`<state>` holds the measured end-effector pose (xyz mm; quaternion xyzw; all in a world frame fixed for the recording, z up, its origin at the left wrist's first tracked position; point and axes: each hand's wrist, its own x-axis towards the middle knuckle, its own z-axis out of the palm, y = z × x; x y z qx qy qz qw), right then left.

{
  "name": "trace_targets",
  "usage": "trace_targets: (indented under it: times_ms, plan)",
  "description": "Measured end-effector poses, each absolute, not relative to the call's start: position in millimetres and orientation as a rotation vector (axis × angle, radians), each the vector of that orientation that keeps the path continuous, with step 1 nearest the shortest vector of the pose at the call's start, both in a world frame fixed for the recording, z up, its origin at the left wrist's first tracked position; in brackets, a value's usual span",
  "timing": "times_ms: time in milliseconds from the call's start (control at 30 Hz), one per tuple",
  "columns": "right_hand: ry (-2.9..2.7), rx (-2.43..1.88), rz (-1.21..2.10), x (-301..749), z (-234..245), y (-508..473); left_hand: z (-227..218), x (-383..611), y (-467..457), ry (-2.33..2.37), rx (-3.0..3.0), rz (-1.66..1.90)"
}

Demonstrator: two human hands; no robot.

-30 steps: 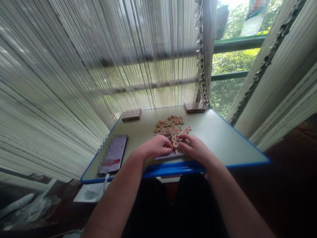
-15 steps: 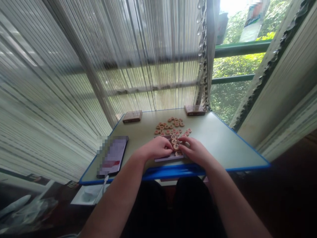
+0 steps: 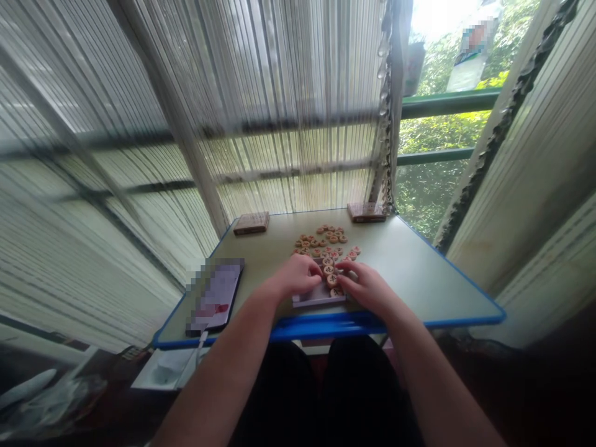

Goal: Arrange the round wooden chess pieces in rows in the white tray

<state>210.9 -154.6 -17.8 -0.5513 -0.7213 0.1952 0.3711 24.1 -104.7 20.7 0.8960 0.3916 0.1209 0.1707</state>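
Wooden Chinese chess pieces with dark characters (image 3: 332, 280) stand in a column inside a shallow light tray (image 3: 320, 302) near the table's front edge. My left hand (image 3: 298, 276) is over the tray's left part, thumb and fingers curved and slightly apart, tips close to the column. I see no piece between them. On the column's right side, my right hand (image 3: 365, 284) has its fingers and thumb apart, tips at the edges of the pieces. Loose chess pieces (image 3: 334, 238), some with red characters, lie scattered beyond the tray. My left hand covers part of the tray.
The pale table (image 3: 419, 279) has a blue rim. A phone (image 3: 218, 298) with a cable lies at the left. Flat boxes sit at the back left (image 3: 251, 223) and back right (image 3: 367, 212). A string curtain (image 3: 279, 112) hangs behind the table.
My left fingers have shifted slightly away from the column and parted, showing more of the tray floor. My right hand stays beside the pieces. The whole view has tilted slightly.
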Motion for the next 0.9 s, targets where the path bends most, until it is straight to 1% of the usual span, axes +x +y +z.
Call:
trace_targets:
  times_ms: [400,700,900]
  plan:
    - [-1.860,-1.425,0.487,210.4,-19.9,-154.4,17.8,29.7,-106.5,1.179,2.603,0.328]
    - [-1.777,-1.411,0.572,210.7,-19.2,-154.2,17.0,31.9,-104.3,1.261,2.669,0.360]
    - [-1.786,-1.397,0.573,211.5,-21.3,-152.9,13.8,33.9,-102.4,1.296,2.740,0.353]
